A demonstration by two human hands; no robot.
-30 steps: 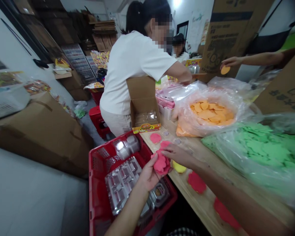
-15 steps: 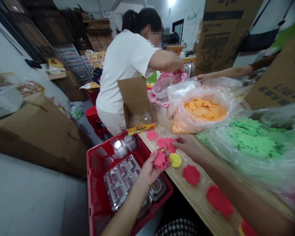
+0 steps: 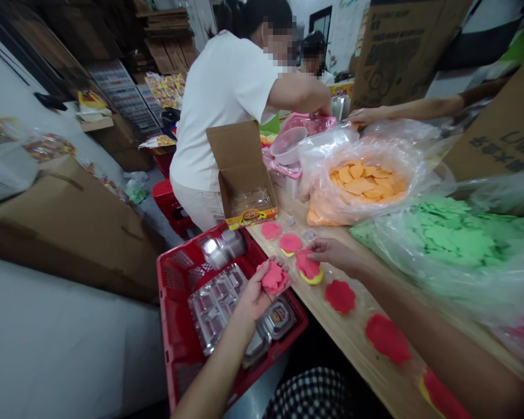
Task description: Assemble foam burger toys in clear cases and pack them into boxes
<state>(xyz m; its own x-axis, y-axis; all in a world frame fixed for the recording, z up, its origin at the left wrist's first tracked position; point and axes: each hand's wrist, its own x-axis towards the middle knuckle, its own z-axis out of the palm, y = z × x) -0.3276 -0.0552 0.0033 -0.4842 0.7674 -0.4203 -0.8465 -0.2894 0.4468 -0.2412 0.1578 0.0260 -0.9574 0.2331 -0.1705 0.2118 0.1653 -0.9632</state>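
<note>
Head view: the right hand is resting its fingers together, the tips pressing on a pink scalloped dough piece that is lying on a yellow dough disc at the table edge. The left hand is lying palm up, fingers slightly curled and apart, cradling a small pile of pink dough pieces above a red plastic crate without clamping them. The pieces are looking soft, light and pliable, likely to stretch or tear if pinched thin; support under the whole piece seems safer than an edge grip. Red scalloped dough pieces are lying well apart along the wooden table. Clear plastic trays are sitting in the crate. Bagged orange pieces and green pieces are lying farther along. A co-worker's hand is reaching in at the far side.
</note>
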